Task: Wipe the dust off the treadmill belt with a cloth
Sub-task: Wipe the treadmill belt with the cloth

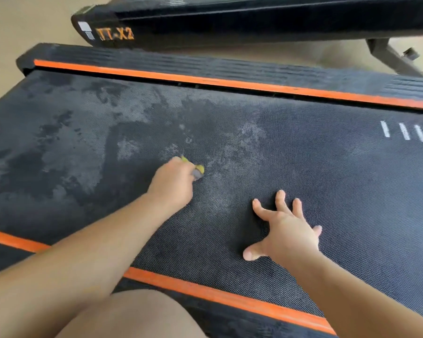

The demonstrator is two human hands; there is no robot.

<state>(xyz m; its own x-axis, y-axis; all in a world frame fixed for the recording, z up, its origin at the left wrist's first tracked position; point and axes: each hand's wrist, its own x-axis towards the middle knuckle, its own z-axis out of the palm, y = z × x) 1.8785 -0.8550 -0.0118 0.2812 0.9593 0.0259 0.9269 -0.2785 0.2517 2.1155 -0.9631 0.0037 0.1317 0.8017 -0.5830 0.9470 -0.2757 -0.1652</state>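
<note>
Fingers (280, 200) of right hand (288, 230) splayed flat, bracing on treadmill belt (340, 181); left hand (174, 184) balled round small cloth (198, 170) mid-belt beside dust patches (132, 113); risk of smearing or skipping dust with so small a wad.

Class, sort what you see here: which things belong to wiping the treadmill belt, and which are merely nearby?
Part of the job: treadmill belt, dusty in patches; cloth; left hand gripping the cloth; right hand spread flat on the belt.
Merely nearby: black machine marked TT-X2; orange-striped side rail; floor.
</note>
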